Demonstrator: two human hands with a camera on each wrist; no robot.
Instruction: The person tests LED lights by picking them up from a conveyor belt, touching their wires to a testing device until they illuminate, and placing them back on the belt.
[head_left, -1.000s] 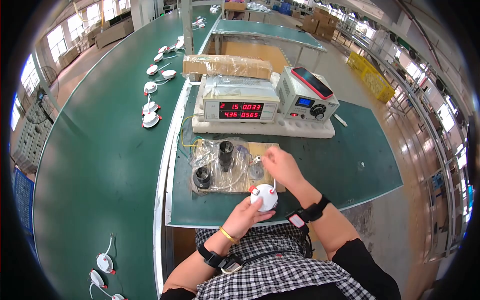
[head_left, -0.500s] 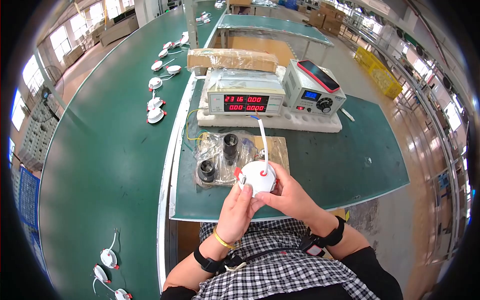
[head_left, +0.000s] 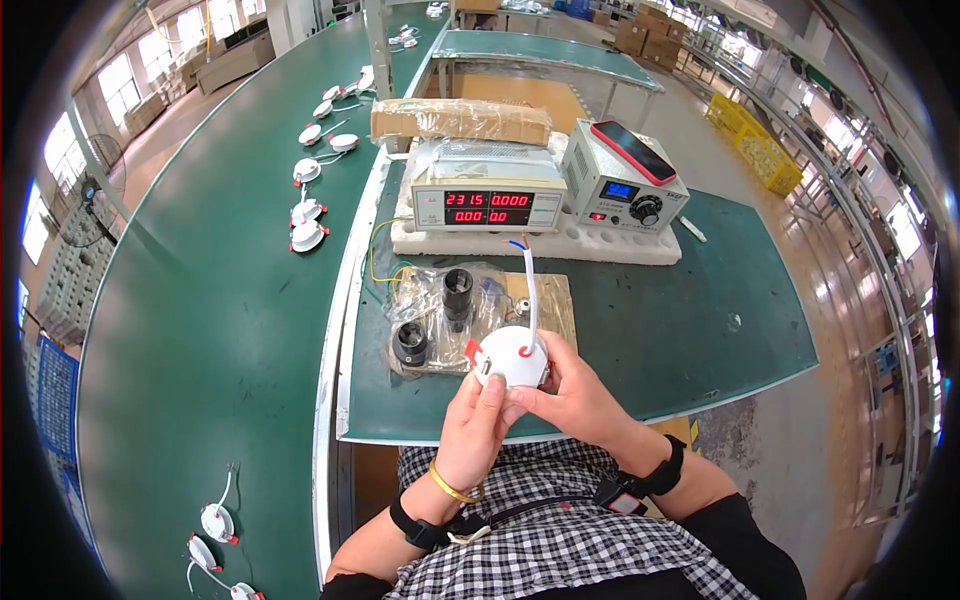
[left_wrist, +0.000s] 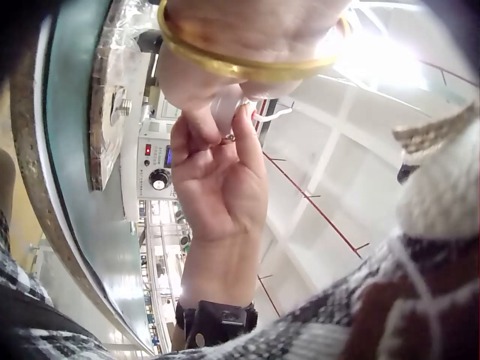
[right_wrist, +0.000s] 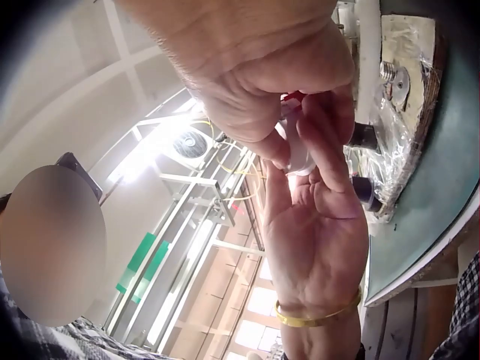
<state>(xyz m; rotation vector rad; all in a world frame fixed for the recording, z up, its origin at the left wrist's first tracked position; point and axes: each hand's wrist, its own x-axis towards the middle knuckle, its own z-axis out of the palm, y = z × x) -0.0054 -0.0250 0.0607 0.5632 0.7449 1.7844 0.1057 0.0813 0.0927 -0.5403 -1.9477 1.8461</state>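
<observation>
A round white lamp (head_left: 512,356) with red clips is held up between both hands at the near edge of the green table. The left hand (head_left: 474,425) pinches its lower left rim, thumb on the back face. From the right side the right hand (head_left: 580,398) grips the rim with thumb and fingers. A white cable rises from the lamp and ends in bare wires, brown and blue. Behind it lies a plastic-wrapped board (head_left: 555,300) with two black sockets (head_left: 457,292). In the right wrist view the lamp (right_wrist: 298,150) is partly hidden by fingers.
Behind the board, a meter (head_left: 488,208) with red digits and a grey power unit (head_left: 625,190) carrying a phone (head_left: 634,151) stand on white foam. More white lamps (head_left: 308,236) lie along the long green surface at left. A yellow crate (head_left: 752,145) stands beyond at right.
The right hand has come back from the board to the lamp, whose cable now points up. The meter's digits have changed. Over the last half second the hands have barely moved.
</observation>
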